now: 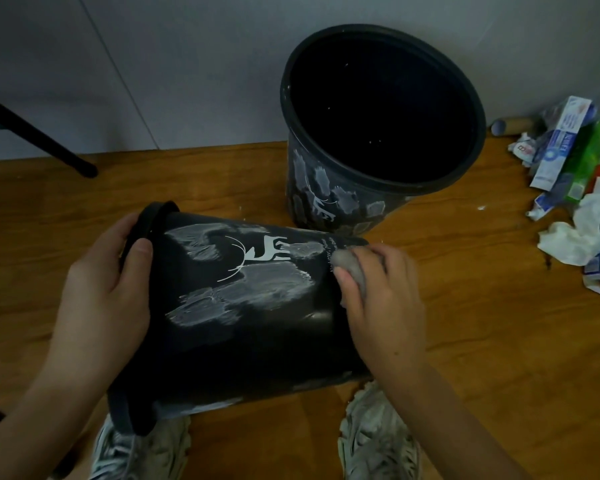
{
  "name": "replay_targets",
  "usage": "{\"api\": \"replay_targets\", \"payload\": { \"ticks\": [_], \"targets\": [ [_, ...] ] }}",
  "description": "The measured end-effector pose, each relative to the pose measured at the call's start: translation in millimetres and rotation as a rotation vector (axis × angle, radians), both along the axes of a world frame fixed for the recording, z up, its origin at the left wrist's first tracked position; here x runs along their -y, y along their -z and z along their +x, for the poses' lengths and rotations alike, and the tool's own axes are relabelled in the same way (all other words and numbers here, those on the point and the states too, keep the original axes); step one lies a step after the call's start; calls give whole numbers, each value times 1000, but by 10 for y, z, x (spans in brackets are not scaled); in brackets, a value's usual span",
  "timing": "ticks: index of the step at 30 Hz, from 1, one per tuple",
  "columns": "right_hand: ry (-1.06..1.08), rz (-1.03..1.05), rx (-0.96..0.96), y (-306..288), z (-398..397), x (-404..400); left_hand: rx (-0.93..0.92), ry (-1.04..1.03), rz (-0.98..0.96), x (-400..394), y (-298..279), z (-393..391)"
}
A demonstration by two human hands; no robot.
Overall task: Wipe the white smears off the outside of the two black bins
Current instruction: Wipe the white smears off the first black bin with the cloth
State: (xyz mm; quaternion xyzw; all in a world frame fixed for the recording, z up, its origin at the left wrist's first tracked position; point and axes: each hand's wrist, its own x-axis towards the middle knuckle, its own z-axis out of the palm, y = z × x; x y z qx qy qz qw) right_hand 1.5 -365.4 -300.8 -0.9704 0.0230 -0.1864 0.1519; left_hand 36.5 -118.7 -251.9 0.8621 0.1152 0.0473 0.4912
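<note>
Left hand (108, 289) grips rim of tipped round black plastic bin (250, 327); right hand (378, 289) pinches grey wad (352, 268) — wiping under way; next, scrub white smears (257, 289) leftward.

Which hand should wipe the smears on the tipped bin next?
The right hand: it already holds the grey cloth against the tipped bin, while the left hand grips its rim.
</note>
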Motion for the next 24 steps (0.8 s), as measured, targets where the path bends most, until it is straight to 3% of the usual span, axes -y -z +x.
{"api": "replay_targets", "payload": {
  "ticks": [5,11,18,24],
  "targets": [
    [-258,-39,66,125,-308,-46,12,-13,36,2,-14,-24],
    [25,44,12,47,-137,6,-4,4,4,4,-26,-16],
    [-296,-31,75,110,-367,9,-5,0,-28,-17,-18,-27],
    [-14,63,42,49,-114,-33,10,-17,-42,-19,47,-54]
  ]
}}
